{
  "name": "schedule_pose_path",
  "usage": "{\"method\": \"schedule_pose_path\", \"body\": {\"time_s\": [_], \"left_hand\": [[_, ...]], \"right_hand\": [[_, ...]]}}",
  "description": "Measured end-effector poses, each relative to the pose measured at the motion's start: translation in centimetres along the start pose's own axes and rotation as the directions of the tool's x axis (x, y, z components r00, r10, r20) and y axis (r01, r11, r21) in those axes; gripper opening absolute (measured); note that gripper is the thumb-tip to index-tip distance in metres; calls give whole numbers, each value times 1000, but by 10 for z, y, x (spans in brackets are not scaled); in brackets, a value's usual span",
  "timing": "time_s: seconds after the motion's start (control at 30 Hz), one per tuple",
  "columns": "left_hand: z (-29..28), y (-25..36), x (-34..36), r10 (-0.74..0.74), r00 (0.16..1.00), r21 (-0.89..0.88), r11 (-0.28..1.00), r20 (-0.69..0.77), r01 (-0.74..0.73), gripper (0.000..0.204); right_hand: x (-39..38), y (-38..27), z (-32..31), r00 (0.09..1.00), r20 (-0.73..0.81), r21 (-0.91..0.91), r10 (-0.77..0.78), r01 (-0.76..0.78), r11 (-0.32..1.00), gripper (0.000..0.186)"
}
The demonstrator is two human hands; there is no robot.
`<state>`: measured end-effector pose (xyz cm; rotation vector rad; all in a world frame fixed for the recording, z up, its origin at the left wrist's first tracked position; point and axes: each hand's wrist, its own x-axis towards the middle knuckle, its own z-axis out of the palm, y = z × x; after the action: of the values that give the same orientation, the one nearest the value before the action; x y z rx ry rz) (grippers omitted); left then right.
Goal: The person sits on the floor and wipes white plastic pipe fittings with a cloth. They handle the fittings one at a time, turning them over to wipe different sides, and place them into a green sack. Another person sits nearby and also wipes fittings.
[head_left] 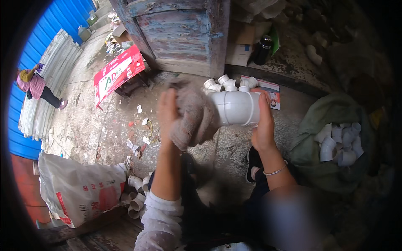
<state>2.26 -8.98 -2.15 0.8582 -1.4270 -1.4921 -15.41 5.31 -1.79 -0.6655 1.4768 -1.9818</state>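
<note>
Up in front of me is a white plastic pipe tee (236, 108), lying roughly level, with a short branch on its far side. My right hand (264, 125) grips its right end, fingers mostly hidden behind it, a bracelet on the wrist. A bunched grey-brown rag (193, 119) is in my left hand (166, 111), pressed to the tee's left end and hiding that opening. Motion blurs the rag's upper edge and the left fingertips. Beyond the tee, several white pipe fittings (226, 81) rest on the ground, beside and partly over a flat printed card (272, 94).
A green sack (307, 138) of white elbows is at the right. On the left stand a white woven bag (83, 184), loose fittings (137, 203) and a red-white carton (117, 73) over a stool. A black thermos (262, 50) stands by the wooden door (176, 37). Another person (37, 85) is far left.
</note>
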Motion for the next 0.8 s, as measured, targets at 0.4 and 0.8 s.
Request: {"method": "schedule_pose_path", "body": {"time_s": [0.4, 0.8], "left_hand": [[13, 25, -15, -401, 886, -735, 524, 232, 430, 38], [21, 52, -39, -240, 946, -752, 577, 218, 319, 41]], "right_hand": [[0, -22, -30, 809, 555, 700, 194, -580, 416, 49], [-5, -38, -23, 672, 730, 553, 121, -686, 472, 51]]}}
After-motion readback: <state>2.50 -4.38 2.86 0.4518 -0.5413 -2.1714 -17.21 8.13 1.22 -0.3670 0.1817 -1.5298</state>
